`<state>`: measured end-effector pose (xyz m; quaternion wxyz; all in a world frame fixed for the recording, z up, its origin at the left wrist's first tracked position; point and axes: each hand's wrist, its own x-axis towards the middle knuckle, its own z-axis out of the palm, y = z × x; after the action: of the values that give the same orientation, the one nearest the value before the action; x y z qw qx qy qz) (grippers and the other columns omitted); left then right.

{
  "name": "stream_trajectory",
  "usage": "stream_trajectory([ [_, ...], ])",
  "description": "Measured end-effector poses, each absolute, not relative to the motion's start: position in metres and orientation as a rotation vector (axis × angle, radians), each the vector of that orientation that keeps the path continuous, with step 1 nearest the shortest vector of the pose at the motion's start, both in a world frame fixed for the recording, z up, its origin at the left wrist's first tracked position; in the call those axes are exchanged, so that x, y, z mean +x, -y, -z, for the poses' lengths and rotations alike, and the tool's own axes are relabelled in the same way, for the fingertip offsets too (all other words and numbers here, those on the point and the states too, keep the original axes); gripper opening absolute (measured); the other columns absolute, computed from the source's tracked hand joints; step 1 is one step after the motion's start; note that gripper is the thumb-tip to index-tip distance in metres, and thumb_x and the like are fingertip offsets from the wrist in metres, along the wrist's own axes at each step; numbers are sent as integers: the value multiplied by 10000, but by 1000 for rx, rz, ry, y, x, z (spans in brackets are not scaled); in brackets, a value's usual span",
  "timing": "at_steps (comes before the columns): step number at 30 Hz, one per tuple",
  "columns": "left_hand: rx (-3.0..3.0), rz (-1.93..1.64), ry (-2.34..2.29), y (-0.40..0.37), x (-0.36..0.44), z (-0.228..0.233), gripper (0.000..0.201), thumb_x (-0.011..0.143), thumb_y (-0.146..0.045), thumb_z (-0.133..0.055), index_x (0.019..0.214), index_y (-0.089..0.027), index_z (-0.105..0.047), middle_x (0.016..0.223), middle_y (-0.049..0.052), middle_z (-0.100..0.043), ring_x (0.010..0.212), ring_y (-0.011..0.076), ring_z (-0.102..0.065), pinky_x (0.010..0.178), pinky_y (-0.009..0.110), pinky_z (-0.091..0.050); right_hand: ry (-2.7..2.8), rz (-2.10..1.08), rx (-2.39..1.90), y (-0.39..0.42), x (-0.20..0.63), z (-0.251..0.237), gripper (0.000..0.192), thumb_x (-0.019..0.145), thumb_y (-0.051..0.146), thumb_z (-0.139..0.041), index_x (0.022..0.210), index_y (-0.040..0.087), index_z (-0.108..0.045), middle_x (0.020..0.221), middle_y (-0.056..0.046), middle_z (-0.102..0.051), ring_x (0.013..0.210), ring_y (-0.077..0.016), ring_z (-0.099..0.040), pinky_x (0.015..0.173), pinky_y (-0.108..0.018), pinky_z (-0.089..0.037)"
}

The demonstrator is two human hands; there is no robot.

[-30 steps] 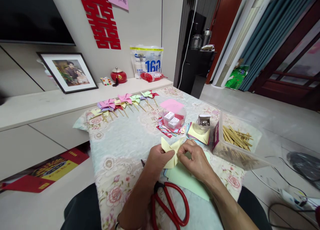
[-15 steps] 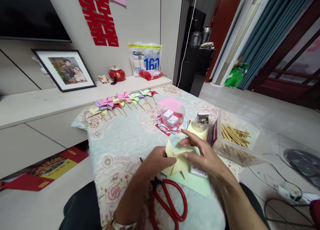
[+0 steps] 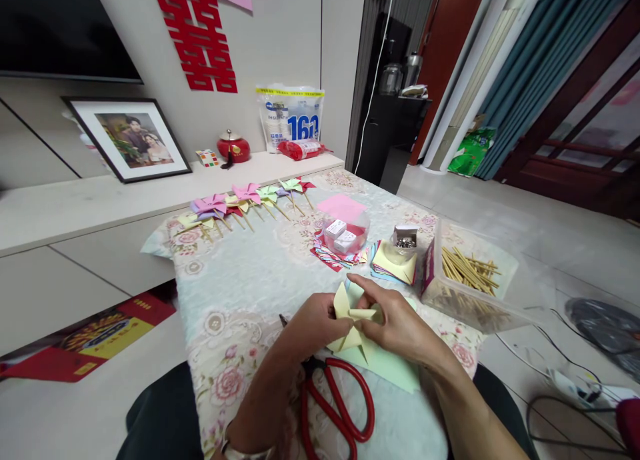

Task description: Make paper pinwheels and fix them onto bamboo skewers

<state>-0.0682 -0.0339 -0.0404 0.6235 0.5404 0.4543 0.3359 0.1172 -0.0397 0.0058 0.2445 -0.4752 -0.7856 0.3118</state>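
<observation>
Both my hands hold a pale yellow paper pinwheel point(image 3: 348, 327) low over the flowered tablecloth point(image 3: 250, 280). My left hand point(image 3: 313, 327) pinches its left side. My right hand point(image 3: 395, 323) presses folded tips toward its centre. Under it lies a light green paper sheet point(image 3: 390, 370). Red-handled scissors point(image 3: 335, 400) rest just below my left hand.
A row of finished pinwheels on sticks point(image 3: 240, 203) lies at the far edge. A clear bowl with small boxes point(image 3: 345, 237), coloured paper squares point(image 3: 395, 263), a small box of pins point(image 3: 406, 241) and a clear tub of wooden sticks point(image 3: 470, 277) stand beyond my hands.
My right hand spread open over the paper half a second ago, then closed back onto the pinwheel's centre. The pinwheel has come lower and closer to me.
</observation>
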Motion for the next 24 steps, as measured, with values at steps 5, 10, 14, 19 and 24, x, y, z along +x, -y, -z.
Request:
stream_trajectory([
  [5, 1259, -799, -1053, 34, -67, 43, 191, 652, -197, -645, 810, -128, -727, 686, 21, -673, 602, 168, -571, 536, 238, -395, 2163, -791, -1327, 39, 117, -1, 762, 725, 96, -576, 1465, 234, -456, 917, -20, -706, 796, -199, -637, 730, -294, -468],
  [10, 1287, -796, -1014, 34, -66, 42, 242, 671, -150, -598, 887, -127, -706, 736, 16, -666, 636, 151, -563, 554, 228, -387, 2114, -864, -1307, 40, 116, 1, 781, 699, 68, -553, 1459, 222, -468, 857, -3, -690, 743, -179, -620, 696, -282, -463],
  [14, 1187, -797, -961, 34, -65, 36, 218, 661, -153, -651, 875, -131, -686, 726, 9, -671, 629, 145, -578, 568, 229, -407, 2011, -984, -1282, 40, 115, -2, 809, 676, 39, -546, 1461, 219, -465, 834, 15, -665, 695, -143, -580, 633, -245, -443],
  [19, 953, -837, -908, 34, -66, 21, 320, 667, -298, -785, 904, -125, -659, 761, 48, -709, 660, 168, -632, 621, 257, -470, 1719, -1243, -1259, 38, 114, -5, 791, 704, 84, -595, 1467, 227, -444, 762, 45, -583, 600, -106, -513, 523, -210, -392],
  [24, 851, -988, -837, 36, -70, 11, 403, 730, -440, -767, 950, -117, -669, 778, 60, -702, 652, 128, -594, 595, 220, -451, 1323, -1360, -1136, 33, 111, -1, 829, 709, 175, -686, 1484, 204, -394, 746, 52, -566, 569, -106, -538, 511, -217, -420],
])
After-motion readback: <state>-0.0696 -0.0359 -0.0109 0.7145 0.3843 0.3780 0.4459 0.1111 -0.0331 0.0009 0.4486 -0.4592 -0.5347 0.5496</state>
